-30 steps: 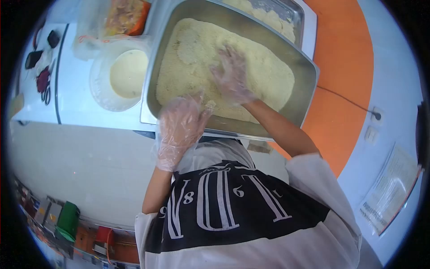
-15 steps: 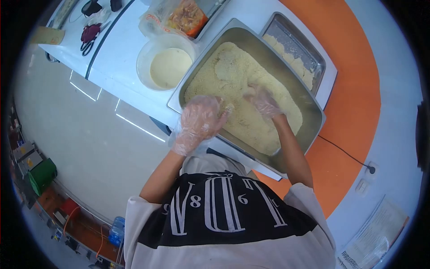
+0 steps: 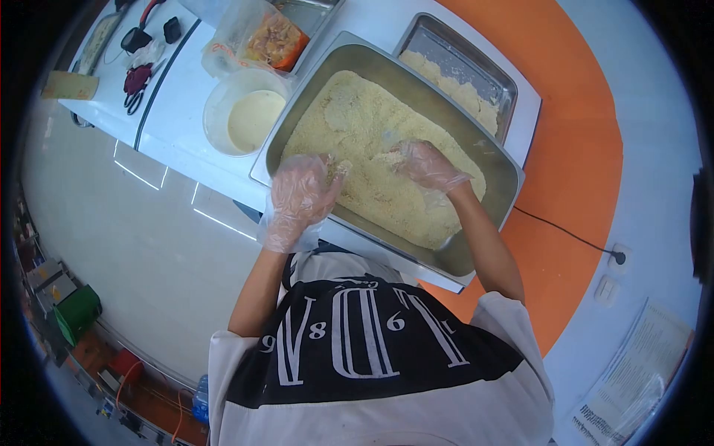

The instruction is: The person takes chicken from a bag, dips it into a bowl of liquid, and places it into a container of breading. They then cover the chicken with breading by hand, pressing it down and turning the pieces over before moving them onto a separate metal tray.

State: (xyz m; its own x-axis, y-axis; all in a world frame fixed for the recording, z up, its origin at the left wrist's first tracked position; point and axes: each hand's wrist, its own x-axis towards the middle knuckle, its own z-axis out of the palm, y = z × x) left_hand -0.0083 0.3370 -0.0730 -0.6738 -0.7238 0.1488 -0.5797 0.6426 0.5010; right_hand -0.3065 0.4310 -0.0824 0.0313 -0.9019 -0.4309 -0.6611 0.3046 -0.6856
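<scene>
Pale yellow crumbs fill much of a deep metal tray. My left hand, in a clear plastic glove, is over the tray's near left edge; its thumb and fingers curl around a crumb-coated piece that is partly hidden. In the same kind of glove, my right hand reaches into the crumbs right of the middle. Its fingertips are closed together at a clump of crumbs, and whatever else they hold is hidden. A rounded coated piece lies in the tray's far left part.
Left of the tray stands a clear tub of cream-coloured liquid. Behind it is a plastic bag of orange-brown food. A smaller metal tray with pale coated pieces sits at the far right. Scissors lie far left.
My right hand has turned, and its fingers have come up to the crumb surface, pointing left. My left hand remains by the near left edge. The whole view has shifted slightly.
</scene>
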